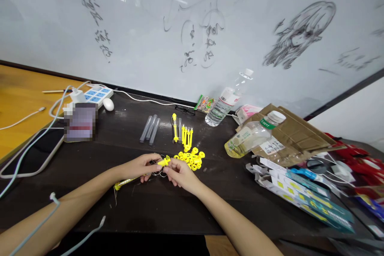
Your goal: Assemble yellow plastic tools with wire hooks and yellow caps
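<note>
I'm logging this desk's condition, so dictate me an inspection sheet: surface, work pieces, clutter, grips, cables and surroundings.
Surface: dark, glossy wooden-looking tabletop, visibly reflective.
Work pieces: clear plastic tubes, slim yellow plastic sticks and a loose heap of small round yellow plastic parts.
Clutter: clear plastic water bottle with white cap, clear plastic bottle of yellow liquid, brown cardboard packaging.
Grips: left hand and right hand meet on a small yellow plastic piece.
Cables: thin white cable along the back; pale cable in the left foreground.
Surroundings: large whiteboard with black writing.
</note>
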Demonstrator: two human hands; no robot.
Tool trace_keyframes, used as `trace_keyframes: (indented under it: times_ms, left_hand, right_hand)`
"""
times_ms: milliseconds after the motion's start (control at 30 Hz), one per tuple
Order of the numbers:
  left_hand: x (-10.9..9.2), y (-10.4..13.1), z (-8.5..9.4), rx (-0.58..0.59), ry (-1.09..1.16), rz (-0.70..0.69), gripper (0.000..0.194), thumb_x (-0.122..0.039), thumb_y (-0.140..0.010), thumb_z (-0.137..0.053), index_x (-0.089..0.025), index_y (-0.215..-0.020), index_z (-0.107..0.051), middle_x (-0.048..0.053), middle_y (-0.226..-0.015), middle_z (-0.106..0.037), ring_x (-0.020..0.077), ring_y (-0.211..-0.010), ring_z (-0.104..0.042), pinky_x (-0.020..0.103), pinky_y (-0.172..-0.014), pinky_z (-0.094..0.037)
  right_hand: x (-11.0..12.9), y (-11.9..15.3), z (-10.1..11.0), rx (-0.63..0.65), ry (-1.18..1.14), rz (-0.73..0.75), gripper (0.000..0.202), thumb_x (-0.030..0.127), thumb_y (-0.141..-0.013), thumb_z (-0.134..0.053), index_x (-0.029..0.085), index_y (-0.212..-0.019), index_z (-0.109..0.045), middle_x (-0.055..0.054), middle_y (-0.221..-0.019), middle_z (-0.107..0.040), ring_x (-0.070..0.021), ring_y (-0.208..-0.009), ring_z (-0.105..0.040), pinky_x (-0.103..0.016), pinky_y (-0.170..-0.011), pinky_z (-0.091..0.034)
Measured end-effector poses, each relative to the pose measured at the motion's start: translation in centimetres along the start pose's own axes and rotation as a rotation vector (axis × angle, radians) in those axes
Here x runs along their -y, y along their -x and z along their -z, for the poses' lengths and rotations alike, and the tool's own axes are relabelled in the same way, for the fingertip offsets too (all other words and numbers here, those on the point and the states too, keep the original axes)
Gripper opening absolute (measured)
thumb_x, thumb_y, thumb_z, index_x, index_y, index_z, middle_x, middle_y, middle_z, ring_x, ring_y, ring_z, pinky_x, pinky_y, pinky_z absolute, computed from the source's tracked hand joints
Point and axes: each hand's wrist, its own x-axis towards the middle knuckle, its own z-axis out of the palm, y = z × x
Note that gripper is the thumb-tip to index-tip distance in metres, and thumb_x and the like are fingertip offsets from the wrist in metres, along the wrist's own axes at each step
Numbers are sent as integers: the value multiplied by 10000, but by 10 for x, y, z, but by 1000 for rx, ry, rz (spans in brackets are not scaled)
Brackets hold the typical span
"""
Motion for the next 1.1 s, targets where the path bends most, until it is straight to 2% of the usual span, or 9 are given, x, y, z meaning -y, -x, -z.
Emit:
trace_keyframes:
  times_ms: [267,433,567,867,1100]
  left_hand:
    - [-2,0,1,49,11,-13,368,-521,-883,-491,-158,-939,-520,-67,-573,-472,69,-424,-470,161,-402,-399]
    - [-2,-1,0,49,14,-15,347,-507,-882,-497,-161,-887,-515,-43,-688,-512,51,-431,-478,154,-394,-389]
    - [-1,-1,-1,27,43,-14,317,-487,-878,-512,-179,-943,-488,-35,-750,-536,45,-424,-479,149,-380,-376]
    - [2,-2,0,41,29,3,320,-488,-883,-505,-168,-900,-504,-36,-727,-523,52,-442,-493,154,-392,-402]
    - [4,-2,0,14,12,-29,360,-516,-883,-501,-170,-982,-484,-82,-574,-439,60,-414,-440,151,-379,-374]
  right_hand:
    - [4,1,-2,1,14,30,293,406,-808,-585,216,-757,-367,103,-551,-479,-42,-366,-405,-142,-322,-324]
    - [5,0,-2,10,19,30,291,388,-803,-588,222,-785,-349,110,-553,-477,-43,-368,-401,-134,-312,-316]
    - [5,1,-1,13,18,27,305,396,-792,-602,223,-791,-351,109,-560,-476,-43,-374,-403,-133,-310,-315]
    - [6,1,-1,17,20,32,291,396,-800,-594,216,-775,-366,98,-572,-485,-42,-386,-406,-135,-326,-321]
    - [-1,-1,0,15,-5,70,305,341,-778,-635,221,-798,-356,124,-540,-444,-45,-392,-400,-149,-370,-335]
